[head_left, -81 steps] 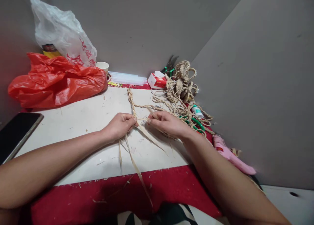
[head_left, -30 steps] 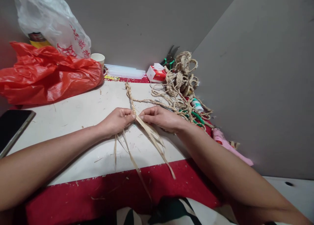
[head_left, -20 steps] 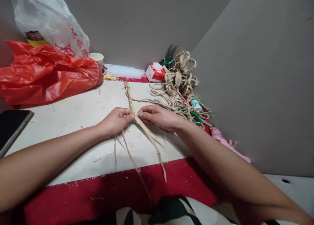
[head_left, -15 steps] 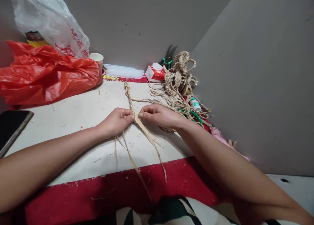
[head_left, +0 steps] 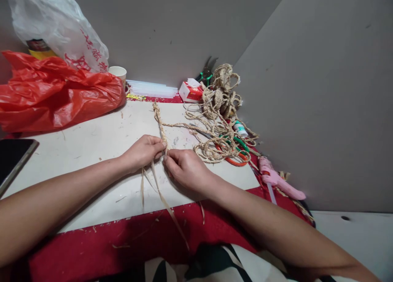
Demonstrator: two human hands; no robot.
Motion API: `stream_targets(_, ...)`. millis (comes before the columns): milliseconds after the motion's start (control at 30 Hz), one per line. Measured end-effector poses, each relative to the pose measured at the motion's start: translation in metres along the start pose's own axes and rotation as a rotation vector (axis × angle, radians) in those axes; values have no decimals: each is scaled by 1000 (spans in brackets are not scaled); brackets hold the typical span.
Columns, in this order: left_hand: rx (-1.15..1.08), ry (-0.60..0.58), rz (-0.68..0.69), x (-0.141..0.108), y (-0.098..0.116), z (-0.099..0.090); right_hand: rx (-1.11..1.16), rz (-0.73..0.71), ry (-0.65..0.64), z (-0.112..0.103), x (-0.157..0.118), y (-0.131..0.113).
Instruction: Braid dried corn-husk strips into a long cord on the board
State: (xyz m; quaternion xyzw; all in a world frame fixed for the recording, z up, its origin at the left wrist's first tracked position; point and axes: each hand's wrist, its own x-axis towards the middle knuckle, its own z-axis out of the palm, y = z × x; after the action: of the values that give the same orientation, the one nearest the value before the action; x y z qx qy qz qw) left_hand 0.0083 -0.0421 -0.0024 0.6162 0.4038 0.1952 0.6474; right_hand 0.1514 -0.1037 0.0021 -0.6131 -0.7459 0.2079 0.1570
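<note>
The braid (head_left: pixel 158 118) lay on the white board (head_left: pixel 101 151), its far end towards the back edge and its near end at the fingertips of both hands. The left hand (head_left: pixel 145 153) held that near end in a narrow pinch between thumb and fingers, much as in the preceding frame. Loose strands (head_left: pixel 166 204) trailed from beneath it, over the board and onto the red cloth (head_left: pixel 123 245).

Main change: the right hand (head_left: pixel 188 169) had moved nearer the body and turned, its knuckles now uppermost. Its grip was narrow, thumb against bent forefinger, closed on fibre strands (head_left: pixel 166 151) just below the left fingertips. The strands that had fanned out between the hands were now mostly hidden by the right hand; one thin tip (head_left: pixel 202 212) showed below the right forearm.

With the right arm lower, more of the right side was exposed. The cord pile (head_left: pixel 211 151) showed its near coils, and the orange-handled scissors (head_left: pixel 238 163) were visible among them, beside a green handle (head_left: pixel 241 144). The pink glue gun (head_left: pixel 282 183) was in fuller view on the red cloth, a translucent stick (head_left: pixel 271 193) near it. The tissue box (head_left: pixel 190 92) remained at the back edge, beside the cords.
</note>
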Motion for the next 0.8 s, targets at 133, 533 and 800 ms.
stream_targets(133,-45,-5,2,0,-1,1,-171,2,16,6,-2,-3)
stream_targets(533,-165,-36,-34,0,3,-1,151,-35,244,-38,-4,2)
stream_targets(800,-157,-70,-16,0,4,-4,573,84,-388,-33,29,14)
